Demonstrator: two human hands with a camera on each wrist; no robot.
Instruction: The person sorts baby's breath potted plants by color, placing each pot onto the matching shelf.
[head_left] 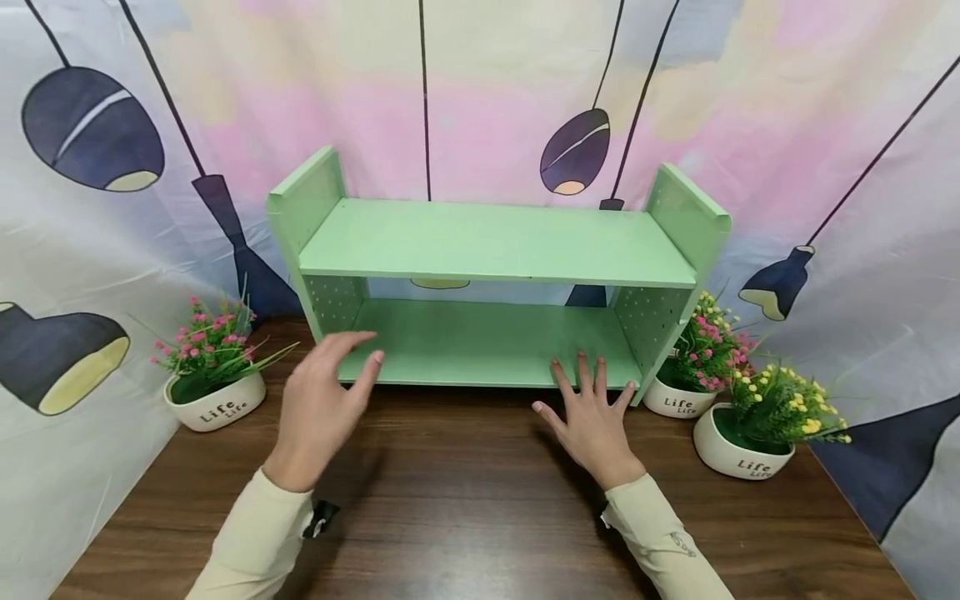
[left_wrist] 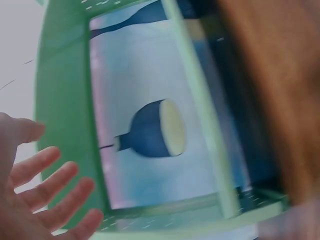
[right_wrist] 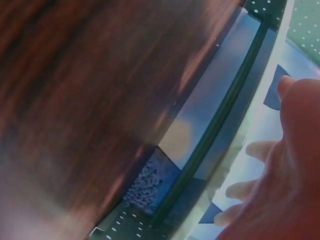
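Observation:
A light green two-tier shelf [head_left: 495, 242] stands on a dark wooden table, its side panels dotted with small holes. My left hand [head_left: 318, 408] is at the shelf's front left corner, thumb and fingers apart with nothing between them. In the left wrist view, the left hand's spread fingers [left_wrist: 55, 195] overlap the green shelf frame [left_wrist: 200, 100]. Towards the right side, my right hand [head_left: 592, 425] has its fingers spread over the front edge of the lower board [head_left: 480, 342]. The right wrist view shows the right hand [right_wrist: 300, 165] beside the pale board edge [right_wrist: 240, 135].
A white pot [head_left: 217, 404] of pink flowers stands left of the shelf. On the right are a pot [head_left: 678, 400] with pink and yellow flowers and, nearer, a yellow-flowered pot [head_left: 742, 446]. A cloth [head_left: 495, 100] printed with lamps hangs close behind.

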